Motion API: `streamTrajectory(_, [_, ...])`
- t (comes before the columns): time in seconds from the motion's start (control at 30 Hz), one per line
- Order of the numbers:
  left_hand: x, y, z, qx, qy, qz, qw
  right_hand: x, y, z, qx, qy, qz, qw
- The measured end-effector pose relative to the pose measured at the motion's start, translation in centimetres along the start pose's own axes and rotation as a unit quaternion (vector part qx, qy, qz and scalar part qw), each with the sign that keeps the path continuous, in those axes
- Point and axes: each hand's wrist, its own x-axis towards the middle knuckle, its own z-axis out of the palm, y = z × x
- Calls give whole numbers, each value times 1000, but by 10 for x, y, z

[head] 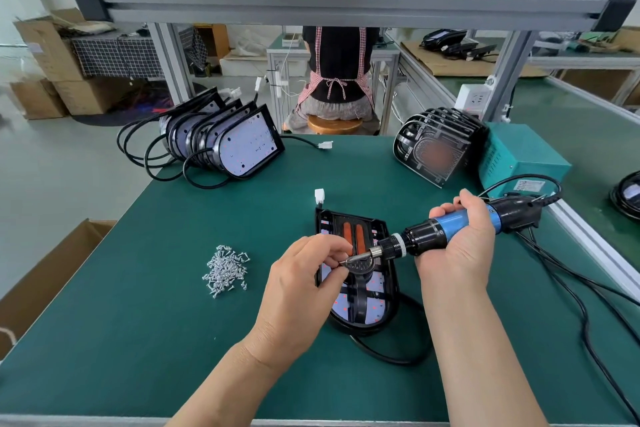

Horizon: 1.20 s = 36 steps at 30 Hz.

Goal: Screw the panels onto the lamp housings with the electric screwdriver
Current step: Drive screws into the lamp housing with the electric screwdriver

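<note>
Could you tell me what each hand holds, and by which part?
The right hand grips the electric screwdriver by its blue barrel; the left hand pinches its bit at the tip.

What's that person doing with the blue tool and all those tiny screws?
A person is getting ready to screw a lamp together. The right hand grips the electric screwdriver, held almost level above the lamp housing lying on the green table. The fingers of the left hand pinch its tip, probably fitting a screw on it, though that is too small to see. Loose screws sit in a pile to the left.
</note>
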Motion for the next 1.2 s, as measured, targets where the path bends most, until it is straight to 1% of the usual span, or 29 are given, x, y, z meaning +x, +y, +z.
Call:
streamTrajectory(0.3, [-1, -3, 7, -34, 20, -23, 999, 2, 4, -3, -13, 2, 9, 1000])
streamTrajectory(0.47, [0, -3, 8, -12, 32, 0, 999, 6, 3, -2, -13, 6, 12, 1000])
streamTrajectory(0.67, [4, -2, 9, 18, 35, -2, 999, 11, 4, 0, -10, 13, 6, 1000])
streamTrajectory(0.73, [5, -7, 9, 18, 28, -34, 999, 16, 4, 3, -11, 10, 3, 1000])
streamTrajectory(0.8, [8, -16, 10, -25, 12, -117, 993, 21, 3, 8, -11, 4, -2, 1000])
streamTrajectory(0.9, [16, -34, 14, -103, -24, -261, 960, 30, 2, 19, -25, -7, -26, 999])
streamTrajectory(0.97, [21, -42, 19, -149, -41, -321, 934, 34, 3, 30, -33, -22, -44, 998])
streamTrajectory(1.03, [26, -46, 24, -165, -60, -349, 921, 38, 6, 42, -44, -41, -64, 996])
streamTrajectory(1.13, [35, -51, 30, -120, -88, -356, 923, 42, 15, 58, -77, -63, -96, 990])
streamTrajectory(1.2, [41, -53, 29, -110, -107, -359, 921, 44, 21, 67, -94, -77, -112, 986])
